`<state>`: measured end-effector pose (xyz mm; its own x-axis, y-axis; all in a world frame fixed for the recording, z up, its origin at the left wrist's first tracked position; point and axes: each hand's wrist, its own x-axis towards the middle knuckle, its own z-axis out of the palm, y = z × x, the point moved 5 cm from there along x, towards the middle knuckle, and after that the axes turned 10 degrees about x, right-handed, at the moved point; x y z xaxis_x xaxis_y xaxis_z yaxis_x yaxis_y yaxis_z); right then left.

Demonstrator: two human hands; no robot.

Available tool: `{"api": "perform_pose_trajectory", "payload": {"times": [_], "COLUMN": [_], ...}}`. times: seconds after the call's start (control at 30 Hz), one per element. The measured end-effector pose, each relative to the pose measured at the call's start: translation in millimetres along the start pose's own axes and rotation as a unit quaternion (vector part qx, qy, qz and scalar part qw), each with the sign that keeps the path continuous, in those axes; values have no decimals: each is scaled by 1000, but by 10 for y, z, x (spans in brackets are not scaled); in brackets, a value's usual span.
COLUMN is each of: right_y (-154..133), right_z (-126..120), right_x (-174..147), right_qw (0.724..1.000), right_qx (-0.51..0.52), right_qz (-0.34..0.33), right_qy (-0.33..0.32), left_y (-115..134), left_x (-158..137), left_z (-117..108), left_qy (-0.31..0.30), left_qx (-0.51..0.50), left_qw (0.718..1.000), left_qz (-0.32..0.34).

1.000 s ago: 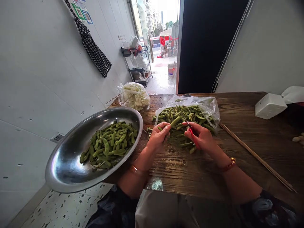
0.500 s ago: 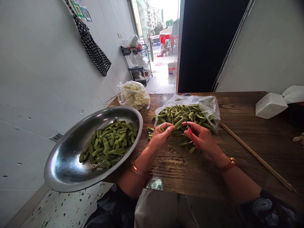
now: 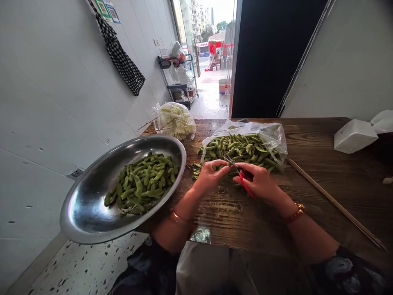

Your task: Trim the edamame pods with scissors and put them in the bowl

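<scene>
My left hand (image 3: 210, 175) is closed around a green edamame pod (image 3: 214, 167), mostly hidden by the fingers. Red-handled scissors (image 3: 245, 183) are gripped in my right hand (image 3: 260, 180), their blades meeting the pod near my left fingertips. Just beyond both hands, many edamame pods (image 3: 242, 145) spill from a clear plastic bag (image 3: 278, 135) onto the table. To the left, a wide steel basin (image 3: 89, 211) holds a heap of edamame pods (image 3: 144, 180).
Wooden skewers (image 3: 334, 200) lie on the dark wooden table (image 3: 221, 227) at the right. Behind the basin sits a bag of pale vegetable (image 3: 176, 121). A white tissue box (image 3: 354, 135) stands at the far right. A shelf cart (image 3: 179, 78) is by the doorway.
My hands have come closer together, and the scissor blades have swung down to the left hand's fingertips. The view has shifted slightly.
</scene>
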<state>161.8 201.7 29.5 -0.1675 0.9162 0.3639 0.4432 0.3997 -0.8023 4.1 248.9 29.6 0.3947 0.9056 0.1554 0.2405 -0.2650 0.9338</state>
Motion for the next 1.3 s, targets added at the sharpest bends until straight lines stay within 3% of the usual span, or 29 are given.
{"api": "perform_pose_trajectory", "payload": {"times": [0.23,0.47,0.73,1.3], "right_y": [12,21,5,-43], "right_z": [22,58,60,32], "right_x": [-6,-4,11,5], "right_qw": [1000,1000,1000,1000], "right_qx": [7,-2,0,-6], "right_qz": [-10,-6,6,11], "right_qy": [5,5,0,-17], "left_y": [64,107,119,102], "left_x": [-6,-24,-12,0], "left_z": [37,76,-25,-37], "left_qy": [-27,-42,8,20], "left_qx": [68,73,111,152], "left_qw": [996,996,994,988], "left_qz": [40,37,13,32]}}
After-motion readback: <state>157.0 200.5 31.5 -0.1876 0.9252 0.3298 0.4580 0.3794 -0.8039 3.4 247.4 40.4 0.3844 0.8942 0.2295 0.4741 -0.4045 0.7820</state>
